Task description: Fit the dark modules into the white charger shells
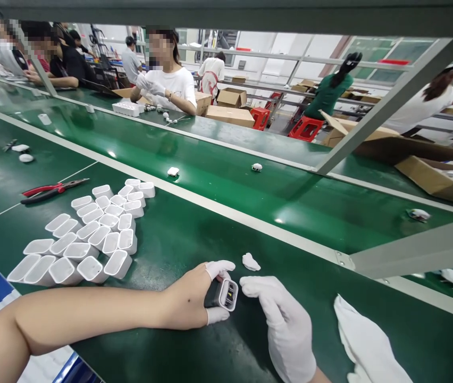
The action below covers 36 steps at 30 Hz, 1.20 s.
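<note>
My left hand [189,298], with white finger covers on its tips, is closed around a small rounded housing [228,296]. The housing lies tilted just above or on the green bench, its white-rimmed mouth facing right. Dark parts with a yellow spot show inside it. Beside that mouth, a short gap away, is my white-gloved right hand [286,324]. Its fingers stretch left, and nothing shows in them. Just beyond the hands lies a small crumpled white piece [251,261], perhaps a finger cover. A loose white glove [370,340] rests at the right.
Several open white housings [89,230] stand grouped on the left, near red-and-black pliers [55,190]. Beyond a pale rail, small parts [173,172] sit on the green conveyor [210,183]. A slanted metal post [410,250] rises at right. Other people work across the line.
</note>
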Motion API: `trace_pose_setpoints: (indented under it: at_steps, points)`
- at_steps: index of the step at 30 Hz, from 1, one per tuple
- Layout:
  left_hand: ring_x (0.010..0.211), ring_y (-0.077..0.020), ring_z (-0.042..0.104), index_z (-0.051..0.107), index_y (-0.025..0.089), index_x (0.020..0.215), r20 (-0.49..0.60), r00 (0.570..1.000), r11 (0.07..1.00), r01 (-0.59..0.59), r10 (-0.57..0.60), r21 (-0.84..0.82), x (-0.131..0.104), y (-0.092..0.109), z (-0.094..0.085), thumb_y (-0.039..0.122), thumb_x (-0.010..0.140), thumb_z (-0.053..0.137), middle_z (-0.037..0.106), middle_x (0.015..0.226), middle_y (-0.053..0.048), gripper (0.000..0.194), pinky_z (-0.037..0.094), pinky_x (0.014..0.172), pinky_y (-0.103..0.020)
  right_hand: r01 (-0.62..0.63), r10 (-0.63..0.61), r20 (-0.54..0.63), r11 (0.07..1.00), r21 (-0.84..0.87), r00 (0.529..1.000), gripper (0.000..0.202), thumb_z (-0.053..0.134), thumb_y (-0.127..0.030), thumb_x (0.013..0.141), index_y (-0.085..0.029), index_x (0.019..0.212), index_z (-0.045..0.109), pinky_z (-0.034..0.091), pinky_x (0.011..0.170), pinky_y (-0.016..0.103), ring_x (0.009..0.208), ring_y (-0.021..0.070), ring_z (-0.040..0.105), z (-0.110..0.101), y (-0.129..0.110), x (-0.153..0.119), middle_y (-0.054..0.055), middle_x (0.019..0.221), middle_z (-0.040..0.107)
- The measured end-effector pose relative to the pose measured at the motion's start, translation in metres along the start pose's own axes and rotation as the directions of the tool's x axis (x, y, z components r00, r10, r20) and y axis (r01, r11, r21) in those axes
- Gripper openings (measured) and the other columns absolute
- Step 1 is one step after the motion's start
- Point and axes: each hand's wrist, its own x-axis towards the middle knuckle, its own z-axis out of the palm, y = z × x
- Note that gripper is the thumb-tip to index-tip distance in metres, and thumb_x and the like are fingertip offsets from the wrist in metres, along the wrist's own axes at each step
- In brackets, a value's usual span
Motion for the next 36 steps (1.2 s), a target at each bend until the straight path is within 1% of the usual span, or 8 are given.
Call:
trace_pose_setpoints:
  at_steps: [3,5,10,20,23,28,32,36]
  points:
    - [0.110,-0.0217,0.054,0.031,0.023,0.138,-0.013,1.000,1.000,-0.026,0.026,0.008,0.000,0.000,0.001,0.020,0.076,0.069,0.058,0.117,-0.005,0.073,0.043,0.101,-0.039,0.180,-0.171,0.093,0.979,-0.100,0.981,0.023,0.051,-0.010,0.090,-0.024,0.097,0.067,0.051,0.074,0.030,0.086,0.0167,0.063,0.001,-0.007,0.003,0.002,0.094,0.069]
    - [0.109,-0.0214,0.054,0.030,0.023,0.137,-0.018,0.998,0.998,-0.052,0.053,0.020,0.001,0.000,0.001,0.019,0.076,0.069,0.058,0.116,-0.005,0.073,0.043,0.100,-0.038,0.236,-0.220,0.122,0.963,-0.133,0.968,0.021,0.051,-0.009,0.089,-0.023,0.091,0.066,0.049,0.071,0.031,0.081,0.0163,0.061,0.002,-0.011,0.005,0.002,0.090,0.069]
    - [0.103,-0.0211,0.054,0.031,0.025,0.136,-0.034,0.996,0.995,-0.080,0.082,0.059,-0.001,0.003,-0.001,0.017,0.075,0.067,0.056,0.112,-0.005,0.071,0.046,0.094,-0.037,0.135,-0.125,0.083,0.983,-0.127,0.989,0.019,0.046,-0.010,0.091,-0.021,0.081,0.059,0.047,0.067,0.029,0.077,0.0147,0.058,0.001,-0.011,0.005,0.001,0.082,0.063]
    - [0.097,-0.0208,0.051,0.032,0.027,0.135,-0.068,0.979,0.976,-0.183,0.192,0.122,0.001,0.006,-0.003,0.015,0.080,0.059,0.053,0.108,-0.006,0.062,0.048,0.086,-0.034,0.231,-0.204,0.171,0.960,-0.158,0.964,0.018,0.044,-0.009,0.088,-0.021,0.081,0.057,0.046,0.064,0.031,0.071,0.0151,0.057,0.000,-0.014,0.008,0.001,0.080,0.064]
    - [0.097,-0.0214,0.053,0.034,0.024,0.133,-0.059,0.984,0.980,-0.162,0.170,0.113,0.001,0.006,-0.003,0.017,0.080,0.060,0.053,0.108,-0.007,0.060,0.049,0.086,-0.035,0.334,-0.295,0.191,0.915,-0.225,0.936,0.017,0.044,-0.013,0.092,-0.021,0.091,0.059,0.050,0.067,0.033,0.077,0.0168,0.062,0.001,-0.019,0.012,0.003,0.088,0.067]
    - [0.098,-0.0219,0.058,0.034,0.021,0.133,-0.034,0.989,0.990,-0.140,0.141,0.030,0.004,0.005,-0.004,0.017,0.074,0.062,0.059,0.109,-0.007,0.066,0.050,0.090,-0.037,0.542,-0.450,0.310,0.758,-0.363,0.837,0.026,0.035,-0.021,0.100,-0.019,0.095,0.060,0.053,0.078,0.037,0.088,0.0205,0.067,0.007,-0.025,0.012,0.006,0.092,0.071]
    - [0.099,-0.0225,0.059,0.037,0.021,0.134,-0.002,0.991,0.990,-0.137,0.137,0.034,0.004,0.006,-0.005,0.017,0.072,0.061,0.061,0.109,-0.007,0.067,0.050,0.093,-0.037,0.555,-0.441,0.338,0.674,-0.487,0.832,0.026,0.038,-0.020,0.098,-0.017,0.094,0.064,0.052,0.078,0.038,0.088,0.0214,0.068,0.010,-0.023,0.011,0.006,0.092,0.073]
    - [0.103,-0.0235,0.059,0.037,0.021,0.135,0.004,0.991,0.990,-0.136,0.136,0.045,0.003,0.006,-0.005,0.019,0.072,0.061,0.061,0.115,-0.008,0.068,0.049,0.094,-0.038,0.535,-0.429,0.319,0.672,-0.513,0.845,0.022,0.042,-0.017,0.095,-0.017,0.095,0.064,0.049,0.069,0.036,0.079,0.0211,0.065,0.011,-0.023,0.012,0.004,0.089,0.073]
